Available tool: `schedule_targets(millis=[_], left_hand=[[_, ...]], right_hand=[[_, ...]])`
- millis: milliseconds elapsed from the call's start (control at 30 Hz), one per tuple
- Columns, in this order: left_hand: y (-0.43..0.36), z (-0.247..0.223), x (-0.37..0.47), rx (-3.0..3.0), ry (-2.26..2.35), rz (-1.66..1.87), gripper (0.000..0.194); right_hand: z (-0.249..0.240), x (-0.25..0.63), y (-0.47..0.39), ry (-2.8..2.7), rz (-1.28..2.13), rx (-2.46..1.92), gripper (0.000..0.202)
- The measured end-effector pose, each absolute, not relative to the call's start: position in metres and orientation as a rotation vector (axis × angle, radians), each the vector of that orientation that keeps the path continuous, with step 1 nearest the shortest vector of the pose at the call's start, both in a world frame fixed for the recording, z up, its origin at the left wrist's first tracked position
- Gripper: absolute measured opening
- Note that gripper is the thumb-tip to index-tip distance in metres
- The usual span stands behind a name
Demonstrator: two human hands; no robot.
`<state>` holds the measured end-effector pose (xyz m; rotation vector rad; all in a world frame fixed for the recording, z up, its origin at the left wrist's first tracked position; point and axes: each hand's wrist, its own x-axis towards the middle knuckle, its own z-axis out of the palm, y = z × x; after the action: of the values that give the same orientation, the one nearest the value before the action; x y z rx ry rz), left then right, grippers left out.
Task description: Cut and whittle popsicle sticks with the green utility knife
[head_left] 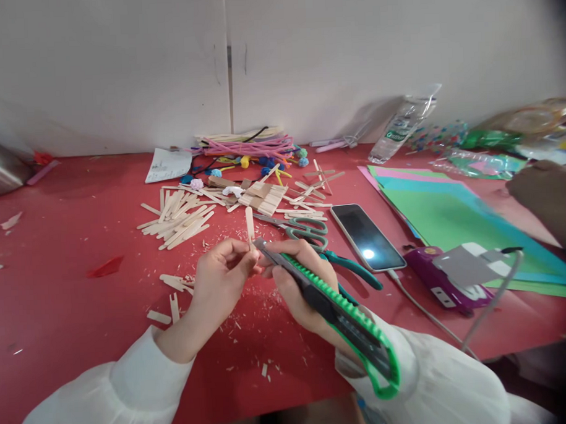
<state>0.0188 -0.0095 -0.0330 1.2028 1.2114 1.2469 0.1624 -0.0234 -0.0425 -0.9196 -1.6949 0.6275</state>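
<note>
A: Where do we have the craft stick (250, 224)?

B: In the middle of the scene, over the red table (83, 330). Our left hand (220, 279) has it clamped between thumb and fingers, its rounded end pointing up and away.

A: And our right hand (306, 282)?

B: We have it closed around a green-and-black cutter (342, 312). The cutter slants from the near right toward the stick, and its tip sits right by the stick's lower part. We cannot tell whether the blade touches the wood, because our fingers crowd that spot.

A: What lies around our hands?

B: Small shavings are scattered on the table below them. To the left, near our wrist, we see a short cut piece (159, 317) beside a notched piece (174, 308). Farther off on the left is a loose pile of sticks (181, 217).

A: And to the right?

B: Just beyond our right hand lie grey-green scissors (310, 231) and teal-handled pliers (354, 268). Next comes a phone (368, 237) with a cable plugged in, then a purple power strip (441, 287) by sheets of coloured paper (450, 221). At the far right we notice another person's hand (542, 193).
</note>
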Motion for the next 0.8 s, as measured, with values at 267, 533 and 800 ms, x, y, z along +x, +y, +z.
schedule_targets(millis=[267,533,800], left_hand=[[-0.011,-0.038,0.017,1.416,1.323,1.225,0.011],[-0.012,-0.043,0.016,1.540,1.403,1.275,0.011],[-0.012,-0.040,0.016,1.405,1.275,1.281,0.015]], right_hand=[[-0.040,0.161,-0.025,-1.798,0.513,-0.895,0.024],[-0.050,0.154,-0.023,-1.287,1.113,-0.746,0.014],[-0.046,0.159,-0.021,-1.366,1.033,-0.712,0.017]])
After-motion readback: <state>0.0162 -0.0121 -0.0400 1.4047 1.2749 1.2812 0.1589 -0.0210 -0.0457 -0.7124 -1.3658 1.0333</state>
